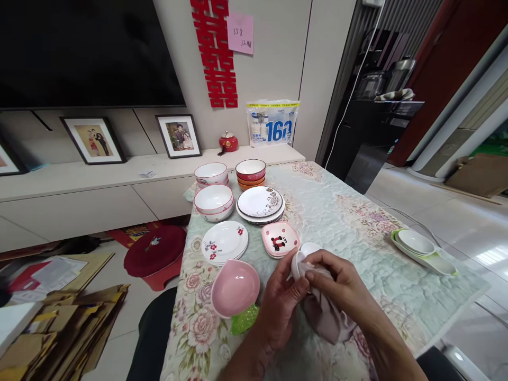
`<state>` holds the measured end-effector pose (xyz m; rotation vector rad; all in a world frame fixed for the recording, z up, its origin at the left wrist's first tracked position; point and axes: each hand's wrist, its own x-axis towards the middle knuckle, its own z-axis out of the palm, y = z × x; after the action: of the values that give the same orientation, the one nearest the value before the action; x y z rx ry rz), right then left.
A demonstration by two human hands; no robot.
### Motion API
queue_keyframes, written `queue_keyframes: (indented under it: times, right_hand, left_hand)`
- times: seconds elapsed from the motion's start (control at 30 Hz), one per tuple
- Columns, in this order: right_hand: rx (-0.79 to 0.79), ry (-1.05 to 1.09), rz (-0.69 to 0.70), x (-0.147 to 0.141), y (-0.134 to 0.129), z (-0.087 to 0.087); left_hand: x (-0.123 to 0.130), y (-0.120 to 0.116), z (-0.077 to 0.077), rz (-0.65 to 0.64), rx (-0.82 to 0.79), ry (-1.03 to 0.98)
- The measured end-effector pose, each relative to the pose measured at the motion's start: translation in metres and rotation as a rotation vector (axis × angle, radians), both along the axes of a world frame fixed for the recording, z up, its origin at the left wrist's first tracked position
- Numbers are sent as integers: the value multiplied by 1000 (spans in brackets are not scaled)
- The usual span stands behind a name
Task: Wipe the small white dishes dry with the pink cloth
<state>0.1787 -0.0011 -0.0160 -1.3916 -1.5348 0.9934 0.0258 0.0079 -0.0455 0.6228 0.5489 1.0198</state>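
Observation:
A small white dish (297,266) is held on edge between both hands above the near part of the table. My left hand (280,304) grips its left side. My right hand (343,288) pinches a greyish cloth (327,317) against the dish, and the cloth hangs below the fingers. Just behind the fingers lies another white dish (310,247). A square pink cartoon plate (280,238) sits beyond my left hand. Left of the hands is a pink peach-shaped bowl (235,288) with a green leaf-shaped part (244,319).
Flowered plates (225,242), brown-rimmed plates (260,202), white bowls (214,199) and red and orange bowls (251,170) stand farther back. Green-edged dishes (416,242) lie at the right table edge. A red stool (155,251) and flattened cardboard (59,328) are at left.

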Motion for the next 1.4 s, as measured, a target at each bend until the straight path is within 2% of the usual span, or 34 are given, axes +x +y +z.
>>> queue_keyframes:
  times: [0.1, 0.2, 0.27, 0.33, 0.4, 0.47, 0.6, 0.93, 1.1, 1.2, 1.27, 1.4]
  right_hand:
    - [99, 23, -178, 3, 2, -6]
    - [278, -140, -285, 4, 5, -11]
    - [415, -239, -252, 1, 6, -11]
    - [519, -294, -157, -2, 4, -8]
    - [553, -325, -34, -6, 1, -3]
    - [523, -351, 75, -9, -2, 1]
    - [429, -398, 155, -7, -2, 1]
    - [234, -391, 78, -3, 8, -9]
    - [406, -513, -7, -5, 8, -18]
    - [562, -633, 10, -5, 4, -20]
    - [626, -678, 35, -6, 2, -19]
    - [593, -629, 29, -7, 4, -19]
  left_hand:
    - [2, -1, 1, -20, -49, 70]
    - [0, 2, -5, 40, 10, 259]
    - [-2, 4, -8, 71, 146, 428]
    - [-5, 5, -9, 71, 284, 613]
    - [-7, 4, -8, 78, 376, 774]
    - [-7, 3, -7, 109, 432, 867]
    - [-5, 2, -9, 194, 460, 865]
    - [-8, 6, -6, 345, 415, 773]
    - [-7, 5, -11, 263, 489, 854]
    - [-5, 3, -12, 227, 531, 960]
    - [-5, 3, -12, 207, 549, 963]
    - [-4, 2, -14, 233, 541, 917]
